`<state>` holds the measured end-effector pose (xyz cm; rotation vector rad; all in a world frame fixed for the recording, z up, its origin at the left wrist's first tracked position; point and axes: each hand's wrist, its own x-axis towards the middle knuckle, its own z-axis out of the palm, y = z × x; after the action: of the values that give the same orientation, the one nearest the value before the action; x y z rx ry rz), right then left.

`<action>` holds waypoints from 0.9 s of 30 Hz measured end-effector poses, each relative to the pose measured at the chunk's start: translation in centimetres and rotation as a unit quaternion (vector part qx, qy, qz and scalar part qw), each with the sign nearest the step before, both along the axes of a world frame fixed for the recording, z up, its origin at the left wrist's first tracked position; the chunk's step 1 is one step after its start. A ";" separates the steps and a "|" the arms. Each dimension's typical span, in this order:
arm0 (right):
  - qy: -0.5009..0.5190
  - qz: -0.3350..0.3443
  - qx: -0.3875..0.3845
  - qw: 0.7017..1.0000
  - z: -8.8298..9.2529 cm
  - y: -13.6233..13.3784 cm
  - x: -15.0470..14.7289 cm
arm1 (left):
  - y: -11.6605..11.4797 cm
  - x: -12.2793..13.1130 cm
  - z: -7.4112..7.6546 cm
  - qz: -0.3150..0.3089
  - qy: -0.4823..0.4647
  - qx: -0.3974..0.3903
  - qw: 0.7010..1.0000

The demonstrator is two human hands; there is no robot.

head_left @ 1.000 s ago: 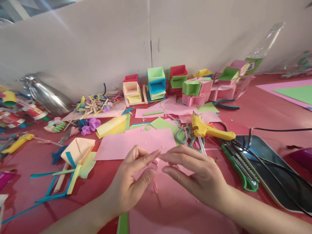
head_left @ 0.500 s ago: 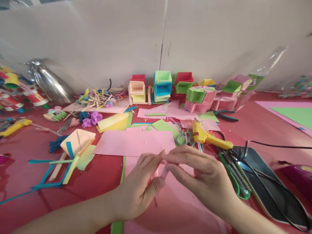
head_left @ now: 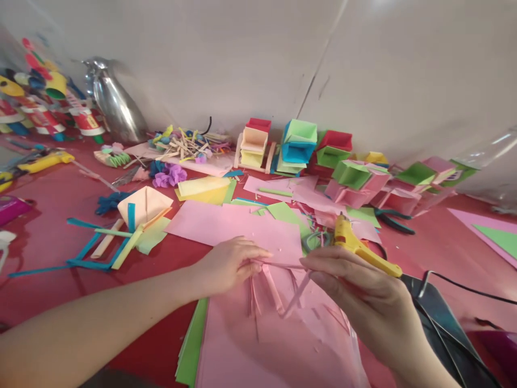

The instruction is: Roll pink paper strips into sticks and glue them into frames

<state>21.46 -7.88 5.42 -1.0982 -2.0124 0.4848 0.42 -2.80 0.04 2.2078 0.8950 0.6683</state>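
A thin pink paper strip [head_left: 283, 265], cut into a hanging fringe, is stretched between my left hand [head_left: 228, 263] and my right hand [head_left: 363, 302], each pinching one end just above a pink paper sheet [head_left: 283, 345]. The red surface [head_left: 52, 215] carries a yellow glue gun [head_left: 359, 249], folded paper boxes [head_left: 299, 143] and scraps, against a white wall [head_left: 242, 59].

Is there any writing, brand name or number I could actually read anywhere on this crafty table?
None can be read.
The red and white printed paper cups at the far left carry markings, too blurred to make out.
The label on the clear plastic bottle at the far right is too small and smeared to read.
The yellow plastic glue gun shows no legible brand.
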 end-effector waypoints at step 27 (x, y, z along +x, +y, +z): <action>-0.015 -0.008 0.024 1.000 -0.6 -1.0 -1.0 | 0.0 1.7 -1.6 0.023 0.117 0.237 0.964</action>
<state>20.46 -8.85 4.82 -1.0970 -2.0287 0.4117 2.08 -2.77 -1.59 2.7457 0.9836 0.7088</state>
